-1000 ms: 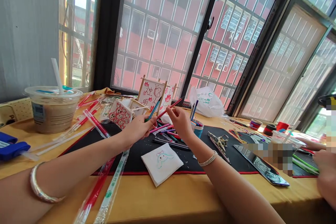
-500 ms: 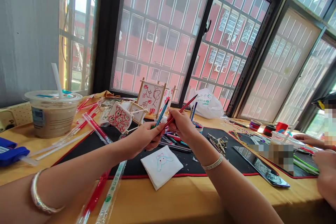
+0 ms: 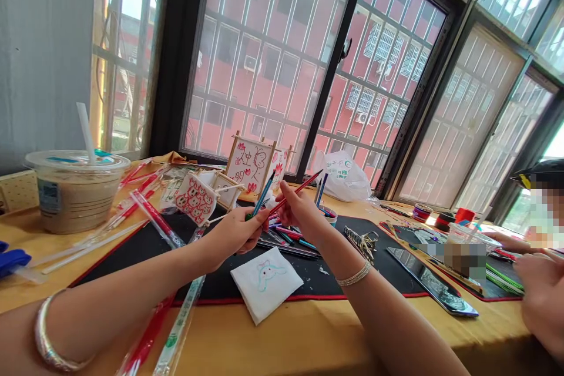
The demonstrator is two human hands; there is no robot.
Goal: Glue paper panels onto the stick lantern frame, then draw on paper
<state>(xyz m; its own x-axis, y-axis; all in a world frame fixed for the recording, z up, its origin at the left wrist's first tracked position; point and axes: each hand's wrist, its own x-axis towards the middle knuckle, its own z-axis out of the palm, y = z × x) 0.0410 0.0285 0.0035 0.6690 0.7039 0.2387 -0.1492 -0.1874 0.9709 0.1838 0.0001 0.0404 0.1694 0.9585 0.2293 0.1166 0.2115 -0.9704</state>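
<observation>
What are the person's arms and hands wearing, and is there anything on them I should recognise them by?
Both forearms are bare, with no sleeves or gloves in view. Above the left hand, the arm wears a smooth, wide silver-toned bangle. The right hand has a thinner, braided-looking pale metallic bracelet at its wrist.

Hands (image 3: 235, 232) (image 3: 302, 217) have room above the black mat (image 3: 132, 252); a paper lantern (image 3: 196, 198) stands ahead.
</observation>
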